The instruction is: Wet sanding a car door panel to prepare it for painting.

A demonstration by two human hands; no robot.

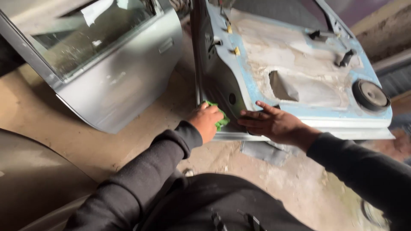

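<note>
Left hand: your left hand is curled shut around a green cloth, pressing it against the lower front corner of the stripped car door; only a crumpled edge of the cloth shows past your knuckles.
Right hand: your right hand lies flat and open, fingers spread, on the door's bottom edge just beside the cloth, seemingly to steady the panel against the push of the other hand.
Stripped door: it stands on its lower edge on the floor, inner side towards you, pale blue metal with a torn, dusty membrane over the middle and a round dark speaker at the lower right. Standing like this, it puts the corner within easy reach of both hands.
Second door: a silver door with its window glass leans to the left, outer skin towards you, well apart from your hands.
Floor: bare, dusty concrete; a grey scrap lies under the stripped door's edge.
Near edge: a curved tan body panel fills the lower left corner.
</note>
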